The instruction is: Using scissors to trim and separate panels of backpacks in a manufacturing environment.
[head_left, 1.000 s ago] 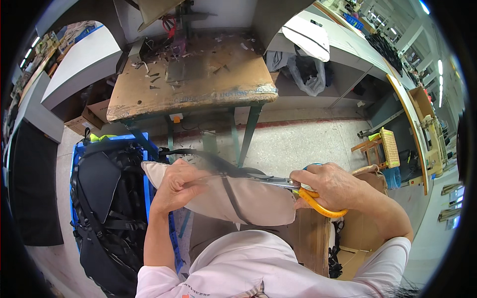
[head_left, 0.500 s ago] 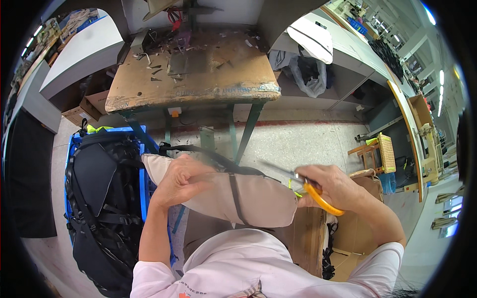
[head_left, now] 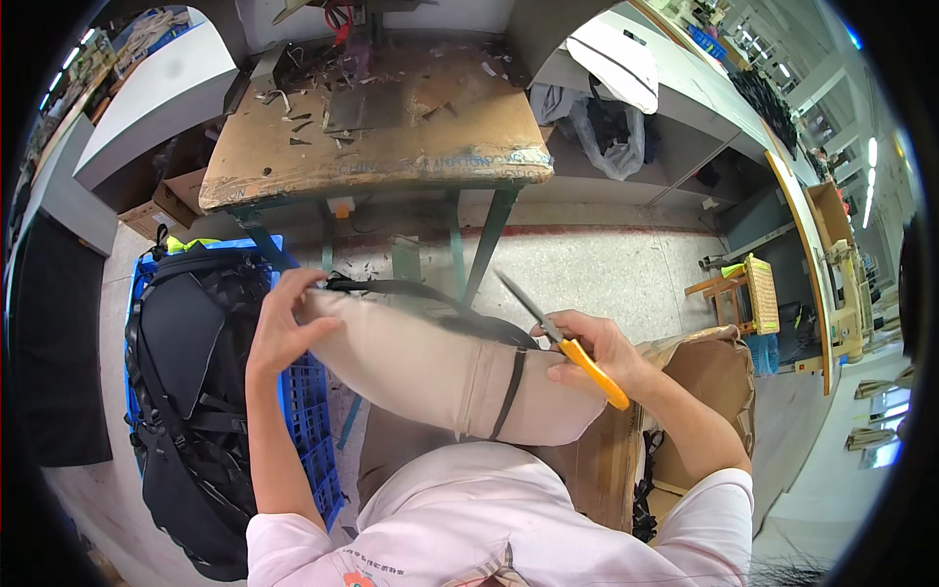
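Note:
A long beige padded fabric piece [head_left: 411,357] with a seam and a dark strap across it lies in front of my body. Along its far edge runs black webbing. My left hand [head_left: 293,318] grips its left end, fingers over the far edge and thumb on top. At the right part, my right hand [head_left: 597,352] holds scissors [head_left: 577,357] with orange handles, blades pointing away and to the left. The right thumb rests on the beige fabric, while the other fingers are partly hidden behind the scissors.
Ahead stands a worn worktable [head_left: 381,161] strewn with scraps. A blue crate [head_left: 318,440] with black backpacks [head_left: 191,342] is at my left. Near my right elbow is an open cardboard box [head_left: 704,391]. Farther right stands a small wooden stool [head_left: 758,293].
My left hand has slid left to the end of the beige piece. The right hand with the scissors has shifted slightly left, and the piece has turned, its dark strap now farther right.

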A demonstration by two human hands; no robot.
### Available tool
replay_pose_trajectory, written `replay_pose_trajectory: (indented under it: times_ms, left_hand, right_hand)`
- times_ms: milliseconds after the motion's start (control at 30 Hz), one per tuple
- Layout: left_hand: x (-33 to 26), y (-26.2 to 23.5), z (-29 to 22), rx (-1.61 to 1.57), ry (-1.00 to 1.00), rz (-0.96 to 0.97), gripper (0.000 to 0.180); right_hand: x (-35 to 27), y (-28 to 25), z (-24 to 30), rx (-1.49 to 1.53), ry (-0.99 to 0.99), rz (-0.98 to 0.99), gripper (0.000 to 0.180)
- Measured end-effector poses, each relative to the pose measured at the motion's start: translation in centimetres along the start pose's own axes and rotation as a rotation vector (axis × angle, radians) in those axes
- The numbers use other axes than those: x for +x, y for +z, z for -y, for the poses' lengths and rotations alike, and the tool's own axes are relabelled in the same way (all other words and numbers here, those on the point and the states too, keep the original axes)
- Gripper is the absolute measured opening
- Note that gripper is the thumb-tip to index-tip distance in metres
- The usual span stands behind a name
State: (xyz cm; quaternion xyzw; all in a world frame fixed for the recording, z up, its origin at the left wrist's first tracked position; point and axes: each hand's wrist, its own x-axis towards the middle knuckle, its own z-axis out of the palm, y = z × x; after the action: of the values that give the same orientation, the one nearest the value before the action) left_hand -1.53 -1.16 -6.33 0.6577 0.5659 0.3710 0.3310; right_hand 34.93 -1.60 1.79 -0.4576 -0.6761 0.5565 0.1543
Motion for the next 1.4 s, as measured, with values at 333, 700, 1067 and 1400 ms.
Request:
replay_pose_trajectory:
  times_ms: [333,700,1067,1400]
  left_hand:
    - [-0.9,7.0,4.3,-0.877,-0.265,-0.094,0.046]
    - [-1.0,7.6,3.4,-0.925,-0.233,-0.077,0.043]
    - [-1.8,7.3,4.1,-0.97,-0.243,-0.097,0.043]
    - [-1.9,7.1,3.7,-0.975,-0.222,-0.122,0.04]
  right_hand:
    - [-1.9,-1.4,-1.9,-0.229,0.017,-0.122,0.051]
    - [-2.9,-2.6,2.0,-1.067,-0.085,0.001,0.057]
    - [-1.9,-2.4,1.9,-1.19,-0.135,0.067,0.046]
    - [-1.8,-2.5,0.5,-1.121,-0.213,0.042,0.032]
